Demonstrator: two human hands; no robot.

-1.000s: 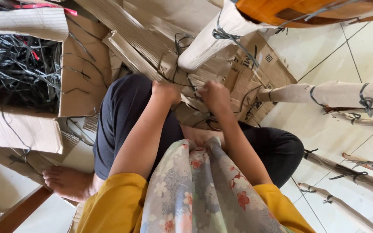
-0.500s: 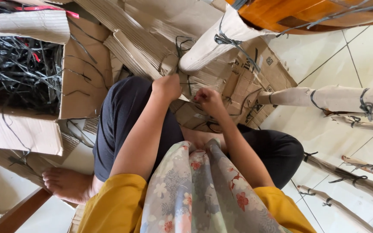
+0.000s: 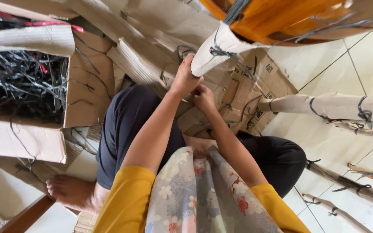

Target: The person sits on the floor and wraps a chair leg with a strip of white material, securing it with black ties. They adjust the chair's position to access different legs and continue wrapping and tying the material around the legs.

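From the head camera I see my left hand closed around the cardboard-wrapped chair leg, at its lower end just below the black strap. My right hand sits just beneath the leg, fingers curled; what they pinch I cannot tell. Left of the leg stands a cardboard box of black strapping; right of it lies another wrapped leg.

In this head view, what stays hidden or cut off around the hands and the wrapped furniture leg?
- Left hand: palm and grip on the cardboard-wrapped leg hidden by its own back.
- Right hand: fingertips curled under; contents unreadable.
- Wooden furniture piece: cut off by the top edge.
- Box of black straps: cut off at left.
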